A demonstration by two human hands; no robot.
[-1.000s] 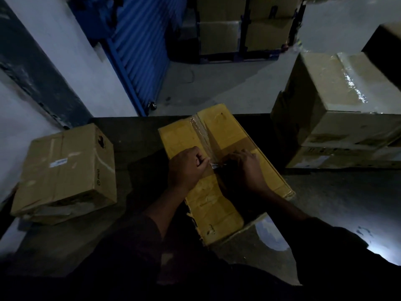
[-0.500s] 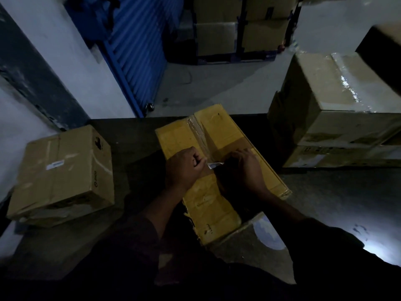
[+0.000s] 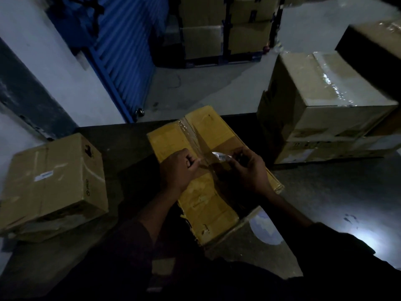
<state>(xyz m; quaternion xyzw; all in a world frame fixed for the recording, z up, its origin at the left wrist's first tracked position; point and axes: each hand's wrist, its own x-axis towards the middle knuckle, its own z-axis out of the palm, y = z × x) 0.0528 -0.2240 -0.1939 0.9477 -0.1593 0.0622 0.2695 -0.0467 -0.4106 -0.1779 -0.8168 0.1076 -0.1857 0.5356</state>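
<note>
A yellow cardboard box [image 3: 212, 131] lies slanted on a dark table [image 3: 121, 137], with a clear tape seam [image 3: 191, 132] running down its top. My left hand [image 3: 178, 168] is curled into a fist and rests on the box just left of the seam; I see nothing in it. My right hand [image 3: 247, 172] is just right of the seam and grips a small cutter whose shiny blade [image 3: 219, 156] points left onto the tape between my hands. My hands and their shadow hide the near part of the seam.
A brown carton [image 3: 54, 181] stands at the table's left end. Large taped cartons [image 3: 314, 94] are stacked close on the right. Beyond the table are a blue shutter [image 3: 121, 51], bare floor and more stacked boxes [image 3: 217, 29]. The light is dim.
The blade has moved a little farther up the seam, and my right hand has turned so that more of the blade shows. My left fist stays in place.
</note>
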